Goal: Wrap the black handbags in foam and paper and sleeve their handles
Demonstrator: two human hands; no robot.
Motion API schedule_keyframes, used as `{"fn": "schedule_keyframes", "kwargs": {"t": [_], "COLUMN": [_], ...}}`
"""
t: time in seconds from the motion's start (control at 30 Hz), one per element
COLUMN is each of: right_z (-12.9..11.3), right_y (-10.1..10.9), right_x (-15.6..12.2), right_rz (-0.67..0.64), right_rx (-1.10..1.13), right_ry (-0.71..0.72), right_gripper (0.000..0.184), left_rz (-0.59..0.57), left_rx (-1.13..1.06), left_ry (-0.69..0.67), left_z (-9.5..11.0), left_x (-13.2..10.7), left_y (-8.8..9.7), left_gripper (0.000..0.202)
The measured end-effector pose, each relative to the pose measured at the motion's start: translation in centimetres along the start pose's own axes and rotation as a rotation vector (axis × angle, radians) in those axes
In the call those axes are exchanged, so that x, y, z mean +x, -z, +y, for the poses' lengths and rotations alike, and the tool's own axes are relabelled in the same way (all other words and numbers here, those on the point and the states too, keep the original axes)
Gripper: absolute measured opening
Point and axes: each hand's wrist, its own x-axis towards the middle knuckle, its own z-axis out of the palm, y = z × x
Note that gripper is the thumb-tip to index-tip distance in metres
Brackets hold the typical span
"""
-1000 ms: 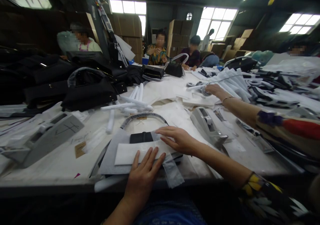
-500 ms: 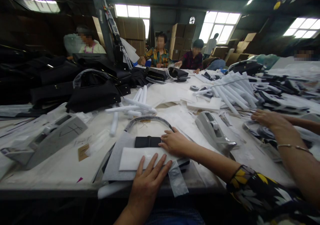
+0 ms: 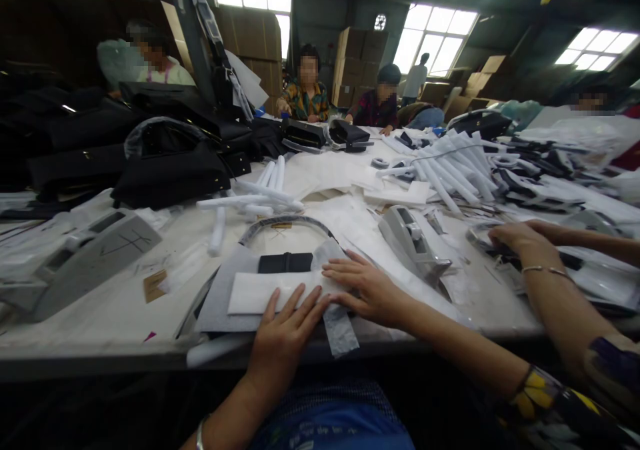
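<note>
A flat-lying bag with a wrapped, curved handle [image 3: 287, 221] is in front of me at the table edge. A thin greyish sheet [image 3: 215, 307] covers it, with a black strap piece [image 3: 285, 263] on top. Over that lies a folded white foam sheet [image 3: 250, 293]. My left hand [image 3: 287, 333] rests on the foam's front edge, fingers spread. My right hand [image 3: 367, 290] lies flat across its right end, fingers stretched, over a translucent strip [image 3: 343, 333] that hangs down in front. The two hands nearly touch at the fingertips.
Grey tape dispensers [image 3: 415, 243] stand on both sides. White foam tubes [image 3: 260, 197] lie beyond, with black handbags [image 3: 170, 173] piled at left. At right, a co-worker's hand [image 3: 520, 240] works over a wrapped piece. Other people sit across the table [image 3: 185, 263].
My right hand has slid toward me from the black strap onto the foam's right end, where a translucent strip now shows. My left hand stays on the foam. The view has shifted slightly.
</note>
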Motion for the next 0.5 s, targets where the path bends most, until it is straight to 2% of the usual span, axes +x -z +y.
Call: {"fn": "schedule_keyframes", "kwargs": {"t": [0.13,0.3,0.4,0.5], "right_z": [1.1,3.2,3.1,2.2], "right_y": [-2.0,-5.0,-5.8,-5.3], "right_x": [-2.6,-3.3,-3.2,-3.6], "right_rz": [0.021,0.155,0.251,0.285], "right_rx": [-0.065,-0.127,-0.166,-0.210], "right_ry": [0.083,0.210,0.231,0.218], "right_gripper": [0.064,0.061,0.051,0.045], "left_rz": [-0.030,-0.084,0.015,0.123], "left_rx": [-0.097,-0.207,-0.183,-0.132], "left_ry": [0.056,0.169,0.212,0.183], "left_z": [0.2,1.1,1.5,1.6], "left_x": [0.3,1.1,1.3,1.1], "left_y": [0.5,1.2,0.5,-0.6], "left_gripper": [0.047,0.053,0.041,0.036]}}
